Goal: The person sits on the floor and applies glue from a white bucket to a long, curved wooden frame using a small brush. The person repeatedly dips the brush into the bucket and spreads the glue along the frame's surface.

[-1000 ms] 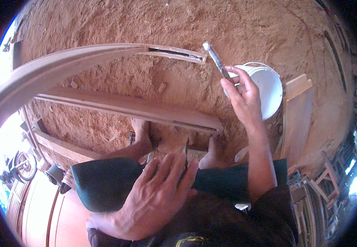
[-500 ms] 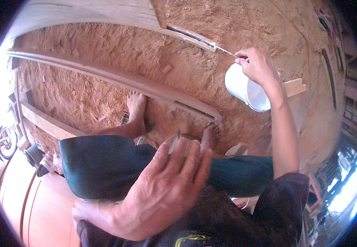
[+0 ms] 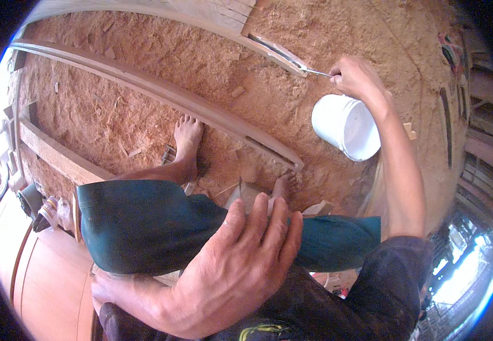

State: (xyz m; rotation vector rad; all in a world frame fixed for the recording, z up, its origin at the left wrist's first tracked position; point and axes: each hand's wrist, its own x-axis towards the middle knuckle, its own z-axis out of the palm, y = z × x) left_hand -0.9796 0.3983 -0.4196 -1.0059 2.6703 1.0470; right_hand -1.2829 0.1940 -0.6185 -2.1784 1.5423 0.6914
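Near the upper right of the frame, the right hand [image 3: 355, 77] gripped a thin metal tool [image 3: 317, 71] touching the wooden strip [image 3: 275, 52], perhaps just starting beside the white bucket [image 3: 346, 126], while the left hand [image 3: 236, 267] rested open on the knee.

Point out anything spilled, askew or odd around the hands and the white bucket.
The white bucket looks tipped rather than upright, beside the right hand, which holds a thin metal tool. Sawdust and wood chips cover the ground. The left hand rests open on the knee.

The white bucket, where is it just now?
In the head view, the white bucket lies tilted on the sawdust floor at upper right, just below the right hand.
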